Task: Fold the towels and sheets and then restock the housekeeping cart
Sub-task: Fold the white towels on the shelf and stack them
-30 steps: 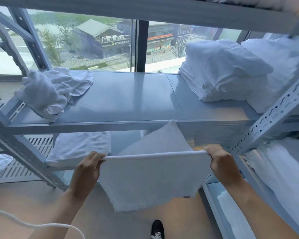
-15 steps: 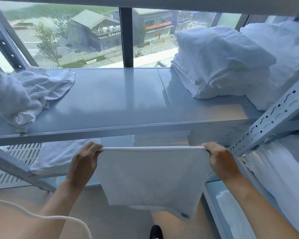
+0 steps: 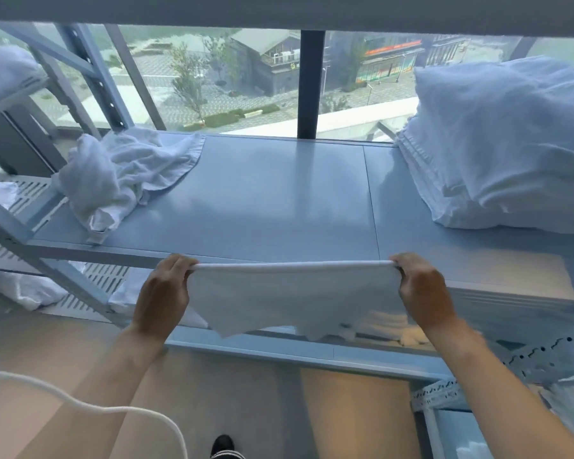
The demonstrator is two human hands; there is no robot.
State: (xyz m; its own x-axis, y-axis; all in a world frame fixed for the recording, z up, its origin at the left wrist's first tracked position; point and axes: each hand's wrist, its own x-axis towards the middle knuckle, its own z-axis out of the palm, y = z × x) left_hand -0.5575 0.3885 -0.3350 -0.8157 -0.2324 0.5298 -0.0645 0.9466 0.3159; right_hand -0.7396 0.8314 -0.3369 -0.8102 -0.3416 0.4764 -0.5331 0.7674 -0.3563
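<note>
a white terry towel (image 3: 289, 293) is held stretched between both hands, just in front of the front edge of the grey metal shelf (image 3: 279, 200). its folded top edge runs level from hand to hand, and the rest hangs down in front of the lower shelf level, ending in an uneven, pointed lower hem. the left hand (image 3: 161, 293) is closed on the towel's left top corner, fingers curled over the edge with the thumb behind. the right hand (image 3: 424, 293) is closed on the right top corner in the same way. both forearms are bare.

on the left part of the grey shelf a crumpled white towel (image 3: 120, 173) is lying in a loose heap, one end hanging close to the front edge. on the right part a stack of folded white linen (image 3: 497, 150) is piled, with a soft pillow-like bundle on top. the middle of the shelf surface lies between the two, well apart from each.

more white fabric can be made out on the lower level behind the held towel. a white cord (image 3: 120, 412) curves across the lower left, and the tip of a black shoe (image 3: 222, 445) is seen on the tan floor. a window with buildings and trees lies behind the shelf.
</note>
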